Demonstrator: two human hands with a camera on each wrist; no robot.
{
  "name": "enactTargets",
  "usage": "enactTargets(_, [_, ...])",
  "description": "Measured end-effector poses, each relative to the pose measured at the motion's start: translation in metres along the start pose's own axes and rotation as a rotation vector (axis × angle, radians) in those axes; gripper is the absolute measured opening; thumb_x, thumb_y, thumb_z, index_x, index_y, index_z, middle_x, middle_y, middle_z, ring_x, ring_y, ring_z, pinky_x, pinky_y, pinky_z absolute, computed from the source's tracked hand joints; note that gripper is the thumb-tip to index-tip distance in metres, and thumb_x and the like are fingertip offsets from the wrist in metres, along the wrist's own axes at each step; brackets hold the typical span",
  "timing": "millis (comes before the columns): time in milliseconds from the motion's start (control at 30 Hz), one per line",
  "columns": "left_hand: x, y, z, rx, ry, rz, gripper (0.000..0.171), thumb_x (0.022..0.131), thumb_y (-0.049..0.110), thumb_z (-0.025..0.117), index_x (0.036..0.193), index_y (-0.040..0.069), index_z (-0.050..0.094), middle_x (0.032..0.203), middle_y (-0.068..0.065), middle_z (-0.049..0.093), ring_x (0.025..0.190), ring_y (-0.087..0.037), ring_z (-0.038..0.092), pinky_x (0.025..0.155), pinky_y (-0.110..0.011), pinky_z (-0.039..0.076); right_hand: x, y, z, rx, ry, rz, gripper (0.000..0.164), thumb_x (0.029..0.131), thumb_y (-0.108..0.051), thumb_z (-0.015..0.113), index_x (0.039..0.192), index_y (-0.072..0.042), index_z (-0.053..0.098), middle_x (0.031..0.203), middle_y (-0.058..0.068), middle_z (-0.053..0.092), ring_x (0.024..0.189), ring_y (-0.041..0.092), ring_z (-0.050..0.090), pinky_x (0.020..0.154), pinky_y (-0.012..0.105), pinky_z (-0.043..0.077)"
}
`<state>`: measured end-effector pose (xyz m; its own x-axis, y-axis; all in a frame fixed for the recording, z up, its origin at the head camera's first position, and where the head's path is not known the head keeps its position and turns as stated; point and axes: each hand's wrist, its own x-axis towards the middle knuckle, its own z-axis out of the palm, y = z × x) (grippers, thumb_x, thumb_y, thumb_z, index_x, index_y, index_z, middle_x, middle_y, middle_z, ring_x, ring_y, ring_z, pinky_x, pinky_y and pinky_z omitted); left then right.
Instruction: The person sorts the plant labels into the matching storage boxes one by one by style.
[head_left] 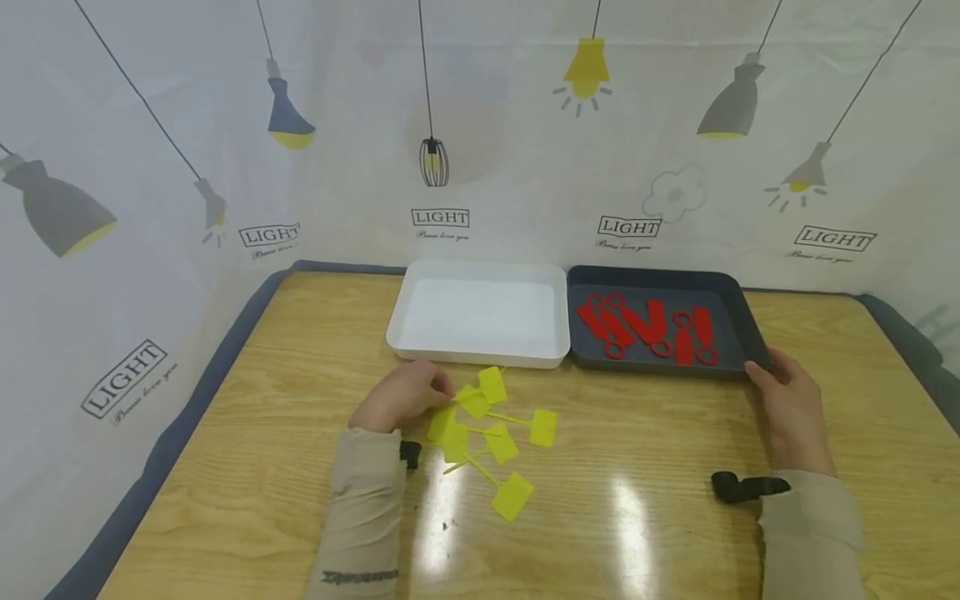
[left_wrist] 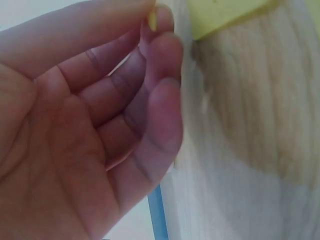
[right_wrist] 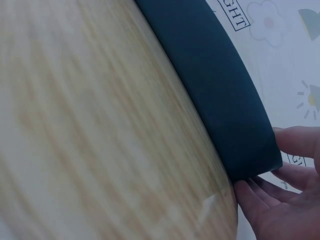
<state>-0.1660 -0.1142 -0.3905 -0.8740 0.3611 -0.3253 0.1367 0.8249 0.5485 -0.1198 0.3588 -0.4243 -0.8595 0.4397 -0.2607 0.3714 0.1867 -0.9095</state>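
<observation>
My left hand (head_left: pixel 405 393) reaches over a loose group of yellow cable-tie tags (head_left: pixel 512 497), flat squares with thin tails. In the left wrist view, its thumb and index finger pinch a small yellow tip (left_wrist: pixel 152 21); the other fingers are curled and hold nothing. Which tag that tip belongs to is hard to tell. At the front right corner of the dark grey tray (head_left: pixel 750 333), my right hand (head_left: pixel 797 412) grips the edge. In the right wrist view, the thumb is at the upper rim and fingers (right_wrist: pixel 252 202) touch the tray's lower side.
A white tray (head_left: pixel 480 312) stands against the dark tray's left side. Several red tags with ring ends (head_left: pixel 684 346) lie in the dark tray. A printed curtain (head_left: pixel 510 167) hangs behind the wooden table (head_left: pixel 262 467). Black straps (head_left: pixel 738 487) are at the wrists.
</observation>
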Motion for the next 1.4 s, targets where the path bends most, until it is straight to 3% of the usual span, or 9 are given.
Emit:
enactTargets(233, [0.0,0.003,-0.004,-0.009,-0.059,0.013,0.013,0.084,0.017,0.062,0.096,0.015,0.067,0.092,0.005,0.062,0.083,-0.01,0.055,0.077,-0.029,0.046,0.001,0.001,-0.002,0.016,-0.011,0.008,0.072,0.083,-0.046,0.053,0.143,-0.023,0.02,0.147,0.004,0.017,0.131,0.016,0.017,0.107,0.034,0.017])
enactTargets(400, [-0.003,0.004,-0.007,-0.031,-0.045,0.007,0.01,0.084,0.021,0.062,0.092,0.016,0.067,0.089,0.007,0.061,0.08,-0.011,0.053,0.075,-0.029,0.045,0.001,0.0,-0.002,0.03,-0.019,0.01,0.072,0.082,-0.046,0.055,0.142,-0.024,0.02,0.147,0.003,0.016,0.132,0.015,0.016,0.107,0.031,0.018])
enactTargets(600, [-0.005,0.004,-0.01,-0.116,0.036,0.062,0.011,0.086,0.02,0.059,0.095,0.015,0.064,0.093,0.005,0.06,0.086,-0.012,0.053,0.079,-0.031,0.044,0.001,0.0,-0.002,0.031,-0.016,0.007,0.072,0.082,-0.045,0.055,0.142,-0.023,0.021,0.147,0.003,0.016,0.131,0.015,0.017,0.107,0.031,0.018])
enactTargets(733, [-0.002,0.005,-0.011,-0.102,0.106,0.101,0.012,0.088,0.019,0.057,0.096,0.013,0.064,0.093,0.004,0.061,0.086,-0.012,0.054,0.079,-0.031,0.044,0.0,0.002,-0.001,-0.002,-0.014,-0.01,0.071,0.084,-0.047,0.052,0.143,-0.023,0.02,0.147,0.005,0.016,0.132,0.017,0.017,0.107,0.035,0.018])
enactTargets(933, [0.003,0.011,-0.009,-0.101,0.233,0.106,0.011,0.087,0.02,0.058,0.096,0.015,0.064,0.094,0.005,0.062,0.085,-0.012,0.054,0.078,-0.03,0.045,0.002,0.001,-0.002,-0.019,-0.019,-0.013,0.071,0.084,-0.046,0.052,0.143,-0.022,0.02,0.147,0.006,0.016,0.131,0.018,0.018,0.106,0.034,0.019])
enactTargets(1033, [0.005,0.015,-0.008,-0.111,0.277,0.096,0.011,0.087,0.021,0.058,0.095,0.016,0.064,0.093,0.004,0.062,0.084,-0.012,0.054,0.077,-0.029,0.045,0.002,0.001,-0.003,-0.046,-0.009,-0.02,0.07,0.085,-0.046,0.05,0.143,-0.021,0.019,0.147,0.007,0.017,0.13,0.018,0.02,0.105,0.034,0.022])
enactTargets(1233, [0.002,0.021,-0.014,-0.116,0.395,0.0,0.011,0.087,0.02,0.057,0.092,0.013,0.064,0.087,0.002,0.062,0.078,-0.015,0.054,0.071,-0.03,0.045,0.001,0.0,-0.001,-0.016,-0.016,-0.008,0.07,0.085,-0.046,0.051,0.143,-0.022,0.02,0.147,0.007,0.017,0.13,0.018,0.019,0.106,0.034,0.02])
enactTargets(1400, [0.005,0.02,-0.021,-0.166,0.426,0.003,0.014,0.087,0.02,0.056,0.096,0.013,0.064,0.086,0.0,0.062,0.078,-0.016,0.054,0.068,-0.031,0.045,0.0,0.0,-0.001,-0.032,-0.011,-0.014,0.07,0.085,-0.046,0.05,0.143,-0.021,0.019,0.147,0.007,0.017,0.13,0.019,0.02,0.106,0.036,0.02])
